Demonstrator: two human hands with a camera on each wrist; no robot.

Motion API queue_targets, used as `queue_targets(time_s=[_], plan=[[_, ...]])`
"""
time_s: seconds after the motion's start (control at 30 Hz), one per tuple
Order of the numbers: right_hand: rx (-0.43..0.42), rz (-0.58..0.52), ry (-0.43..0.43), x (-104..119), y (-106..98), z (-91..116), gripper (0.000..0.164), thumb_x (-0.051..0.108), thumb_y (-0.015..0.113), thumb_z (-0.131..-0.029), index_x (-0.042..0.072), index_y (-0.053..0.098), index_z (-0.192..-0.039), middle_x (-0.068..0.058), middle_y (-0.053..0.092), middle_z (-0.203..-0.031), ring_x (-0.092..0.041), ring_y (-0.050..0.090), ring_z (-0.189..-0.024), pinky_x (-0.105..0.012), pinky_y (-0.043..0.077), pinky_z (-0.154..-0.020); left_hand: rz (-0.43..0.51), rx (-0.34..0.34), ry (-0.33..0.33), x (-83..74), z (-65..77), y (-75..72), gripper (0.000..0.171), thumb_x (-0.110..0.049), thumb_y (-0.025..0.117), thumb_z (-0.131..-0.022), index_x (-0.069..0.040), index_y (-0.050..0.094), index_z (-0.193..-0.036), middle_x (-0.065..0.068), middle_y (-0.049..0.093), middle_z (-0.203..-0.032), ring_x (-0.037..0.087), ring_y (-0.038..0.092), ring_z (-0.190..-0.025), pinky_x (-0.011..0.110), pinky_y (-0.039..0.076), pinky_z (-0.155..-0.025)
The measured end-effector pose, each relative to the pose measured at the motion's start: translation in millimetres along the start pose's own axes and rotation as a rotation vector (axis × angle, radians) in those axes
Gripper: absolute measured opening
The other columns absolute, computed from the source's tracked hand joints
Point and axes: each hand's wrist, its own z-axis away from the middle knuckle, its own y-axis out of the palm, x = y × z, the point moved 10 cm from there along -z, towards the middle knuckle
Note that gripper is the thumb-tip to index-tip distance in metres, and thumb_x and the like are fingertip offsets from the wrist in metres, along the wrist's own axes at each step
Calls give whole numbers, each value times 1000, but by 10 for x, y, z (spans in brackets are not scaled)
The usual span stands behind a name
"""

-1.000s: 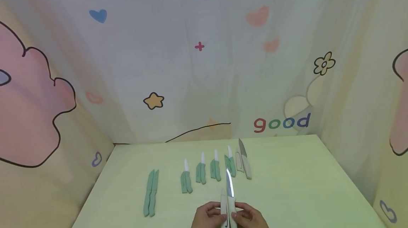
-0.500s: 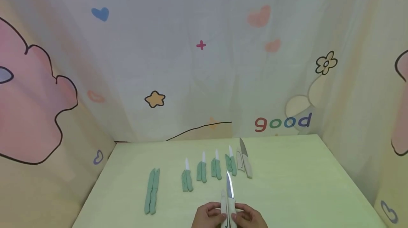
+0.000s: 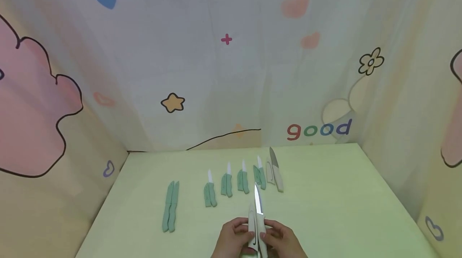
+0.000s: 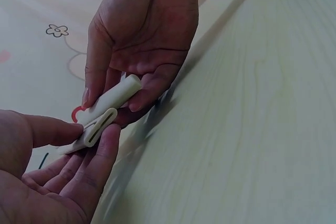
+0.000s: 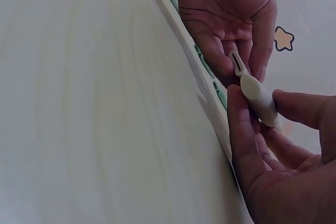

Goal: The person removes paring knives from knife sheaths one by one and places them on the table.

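My left hand (image 3: 234, 237) pinches a white knife sheath (image 3: 251, 226) between thumb and fingers. Beside it my right hand (image 3: 281, 238) holds a knife (image 3: 260, 220) by its white handle, bare blade pointing away from me. Sheath and knife stand side by side, close together, near the front of the table. In the left wrist view the slotted mouth of the sheath (image 4: 102, 127) lies next to the knife's rounded handle end (image 4: 131, 85). From the right wrist, the handle (image 5: 257, 98) shows between thumb and fingers, with the sheath (image 5: 237, 64) behind it.
Beyond the hands lies a white-handled knife (image 3: 277, 176) with its sheath (image 3: 270, 172). To its left is a row of several small green-handled knives (image 3: 229, 184) beside green sheaths. Two long green knives (image 3: 170, 206) lie at left on the pale table (image 3: 343, 202). A printed curtain (image 3: 202, 69) surrounds it.
The head view has tilted slightly, so the table and knives sit higher in the picture. Both hands keep their hold on the sheath and knife, which stay side by side.
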Motion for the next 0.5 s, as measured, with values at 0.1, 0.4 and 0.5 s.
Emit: queue_targets(time_s=[0.1,0.4,0.5], plan=[[-11,13,0,35,-6,6,59,19,66,-92,-9,41,-138,-14,69,-106,-29,66,-85,-43,62,-71,-2,-10,11,-25,-9,-4,35,3,68,-83,1,62,-117,9,70,-89,24,66,-74,38,62,-57],[-71,65,40,56,-55,-1,59,18,69,-90,-9,45,-136,-11,70,-103,-21,64,-85,-35,61,-71,-24,-26,11,-48,9,4,39,2,67,-83,3,60,-122,11,68,-93,23,65,-76,39,62,-58],[-86,89,57,51,-78,-6,59,19,69,-90,-8,46,-136,-11,70,-103,-20,64,-85,-35,61,-72,-25,-35,16,-54,9,4,40,1,68,-83,5,60,-122,13,66,-95,23,65,-77,39,62,-59]])
